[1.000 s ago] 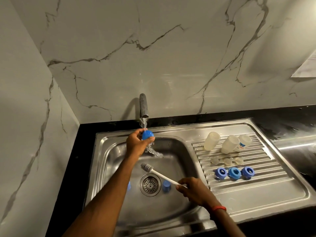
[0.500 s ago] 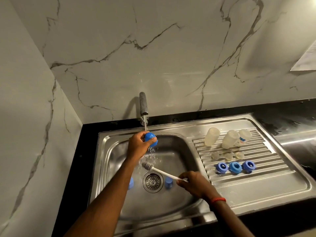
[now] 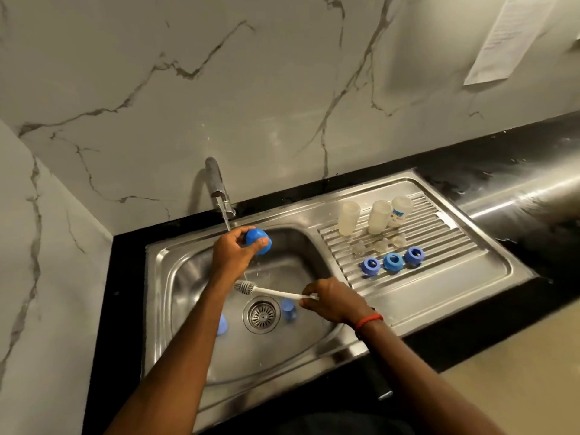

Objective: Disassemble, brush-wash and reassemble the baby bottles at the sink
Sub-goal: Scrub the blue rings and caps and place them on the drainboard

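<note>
My left hand [image 3: 230, 252] grips a blue bottle cap [image 3: 258, 241] over the basin, just right of the running water stream from the tap [image 3: 216, 180]. My right hand [image 3: 329, 298] pinches the white handle of a bottle brush [image 3: 248, 286], whose grey head points left above the drain [image 3: 261, 314]. Two more blue caps lie in the basin, one [image 3: 288, 309] right of the drain and one [image 3: 221, 324] partly hidden by my left forearm. On the drainboard [image 3: 439, 277] stand three clear bottles [image 3: 349, 218], three clear nipples [image 3: 381, 245] and three blue collar rings [image 3: 392, 262].
The steel sink [image 3: 175, 309] sits in a black counter [image 3: 518, 171] against marble walls at the back and left. A paper sheet [image 3: 508, 36] hangs on the wall at the upper right.
My left hand has drawn the blue cap to the right, out of the water stream. The brush in my right hand stays over the drain.
</note>
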### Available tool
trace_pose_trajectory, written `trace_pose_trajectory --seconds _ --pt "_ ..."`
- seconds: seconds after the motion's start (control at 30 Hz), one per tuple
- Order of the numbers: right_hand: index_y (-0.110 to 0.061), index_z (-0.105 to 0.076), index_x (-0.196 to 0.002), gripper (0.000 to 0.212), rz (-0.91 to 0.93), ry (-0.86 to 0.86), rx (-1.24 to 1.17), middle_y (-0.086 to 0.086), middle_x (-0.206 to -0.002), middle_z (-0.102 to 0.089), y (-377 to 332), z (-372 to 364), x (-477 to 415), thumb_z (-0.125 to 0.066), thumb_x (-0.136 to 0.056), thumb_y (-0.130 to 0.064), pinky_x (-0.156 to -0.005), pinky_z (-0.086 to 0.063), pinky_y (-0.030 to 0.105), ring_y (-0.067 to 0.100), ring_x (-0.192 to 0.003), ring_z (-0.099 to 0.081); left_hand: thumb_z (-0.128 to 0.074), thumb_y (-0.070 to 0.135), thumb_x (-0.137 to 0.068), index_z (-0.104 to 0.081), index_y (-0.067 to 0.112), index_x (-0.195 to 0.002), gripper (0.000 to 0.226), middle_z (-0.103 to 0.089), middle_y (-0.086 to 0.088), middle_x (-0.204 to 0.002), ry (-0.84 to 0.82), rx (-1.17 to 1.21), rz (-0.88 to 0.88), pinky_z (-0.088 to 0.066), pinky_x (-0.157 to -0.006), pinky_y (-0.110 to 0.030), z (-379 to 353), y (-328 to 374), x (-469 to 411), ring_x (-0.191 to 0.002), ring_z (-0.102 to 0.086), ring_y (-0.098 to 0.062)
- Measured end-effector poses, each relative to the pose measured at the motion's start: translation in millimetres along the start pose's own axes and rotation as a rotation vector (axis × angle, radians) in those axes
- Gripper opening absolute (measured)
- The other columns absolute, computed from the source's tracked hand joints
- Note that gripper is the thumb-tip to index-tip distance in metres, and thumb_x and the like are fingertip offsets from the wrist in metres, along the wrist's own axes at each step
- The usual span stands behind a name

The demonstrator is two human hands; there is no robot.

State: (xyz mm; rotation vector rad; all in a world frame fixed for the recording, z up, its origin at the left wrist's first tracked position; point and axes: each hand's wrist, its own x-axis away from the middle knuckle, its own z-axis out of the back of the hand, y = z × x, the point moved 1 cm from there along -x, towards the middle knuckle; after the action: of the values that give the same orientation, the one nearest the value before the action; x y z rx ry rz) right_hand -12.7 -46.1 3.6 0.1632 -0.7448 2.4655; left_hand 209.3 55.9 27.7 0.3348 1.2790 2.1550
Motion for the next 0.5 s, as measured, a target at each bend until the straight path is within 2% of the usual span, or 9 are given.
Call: trace_pose_trajectory --seconds 0.07,0.13,0.17,0.23,0.3,0.5 --pt "-0.026 -0.072 -0.114 0.032 0.008 0.000 0.013 0.005 -0.107 -0.071 1 1 5 -0.061 -0.093 -0.048 -0.082 -0.052 0.034 0.024 -0.098 -0.066 -0.084 0.024 -0.079 -0.070 0.017 -0.110 0.035 -0.069 0.001 -0.093 -0.005 -0.022 0.005 -0.055 -0.069 -0.016 2 2 4 -0.080 -0.065 -0.011" --pt "-0.027 -0.071 -0.114 0.032 0.017 -0.002 0.022 0.003 -0.106 -0.071 3 2 11 -0.060 -0.094 -0.049 -0.082 -0.053 0.034 0.022 -0.096 -0.066 -0.085 0.035 -0.076 -0.070 0.020 -0.114 0.043 -0.072 0.000 -0.099 -0.003 -0.183 -0.028 -0.059 -0.078 -0.035 2 -3 7 -0.087 -0.068 -0.018" --pt "-0.027 -0.072 -0.114 0.032 0.016 -0.003 0.024 0.003 -0.105 -0.071 5 2 15 -0.060 -0.094 -0.049 -0.082 -0.054 0.035 0.021 -0.094 -0.066 -0.085 0.039 -0.075 -0.070 0.022 -0.117 0.047 -0.073 0.000 -0.101 0.017 -0.271 -0.042 -0.058 -0.080 -0.037 0 -6 10 -0.089 -0.068 -0.020" --pt "-0.027 -0.071 -0.114 0.034 0.005 -0.006 0.038 0.002 -0.104 -0.071 8 4 21 -0.058 -0.093 -0.051 -0.082 -0.056 0.037 0.019 -0.092 -0.066 -0.085 0.039 -0.076 -0.069 0.021 -0.118 0.049 -0.073 -0.002 -0.105 0.030 -0.344 0.028 -0.056 -0.081 -0.037 -2 -12 16 -0.091 -0.067 -0.022" --pt "-0.028 -0.070 -0.114 0.035 -0.004 0.001 0.043 0.001 -0.105 -0.070 13 5 25 -0.057 -0.093 -0.053 -0.083 -0.057 0.039 0.019 -0.092 -0.066 -0.088 0.032 -0.074 -0.070 0.016 -0.117 0.049 -0.073 -0.007 -0.107 -0.006 -0.298 0.084 -0.053 -0.079 -0.033 -8 -16 23 -0.091 -0.066 -0.023" --pt "-0.027 -0.070 -0.114 0.034 -0.031 0.017 0.019 0.002 -0.105 -0.070 24 10 38 -0.060 -0.093 -0.051 -0.083 -0.058 0.040 0.019 -0.092 -0.066 -0.087 0.027 -0.075 -0.070 0.013 -0.117 0.047 -0.073 -0.009 -0.102 -0.006 -0.115 -0.021 -0.053 -0.073 -0.031 -33 22 10 -0.086 -0.068 -0.023"
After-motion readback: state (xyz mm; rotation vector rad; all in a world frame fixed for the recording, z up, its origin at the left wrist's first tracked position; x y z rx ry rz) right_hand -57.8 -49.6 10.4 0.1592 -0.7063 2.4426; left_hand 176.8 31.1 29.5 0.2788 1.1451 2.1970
